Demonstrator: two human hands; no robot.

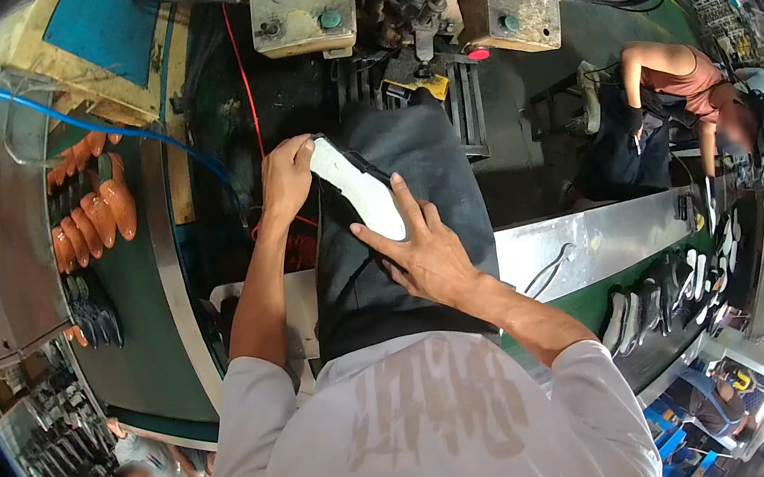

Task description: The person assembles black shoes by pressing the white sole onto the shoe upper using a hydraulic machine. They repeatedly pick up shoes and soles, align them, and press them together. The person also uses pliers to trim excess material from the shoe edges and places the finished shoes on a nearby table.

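Note:
Over my lap lies a shoe (352, 185), held with its white underside facing up and its dark upper showing along the edges. My left hand (288, 178) is closed around its far left end. At the near right end, my right hand (426, 250) grips the shoe, thumb on one side and fingers along the other. Dark cloth (411, 164) covers my legs beneath it. A pair of metal pincers (550, 268) rests on the metal ledge (590, 248) by my right forearm.
Ahead stands a machine (419, 22) between two control boxes (304, 7) (511, 2). Several orange shoe lasts (98, 224) stand left, beside a green conveyor (127, 362). Several shoes (648, 302) line the right conveyor. A co-worker (667, 93) sits at the far right.

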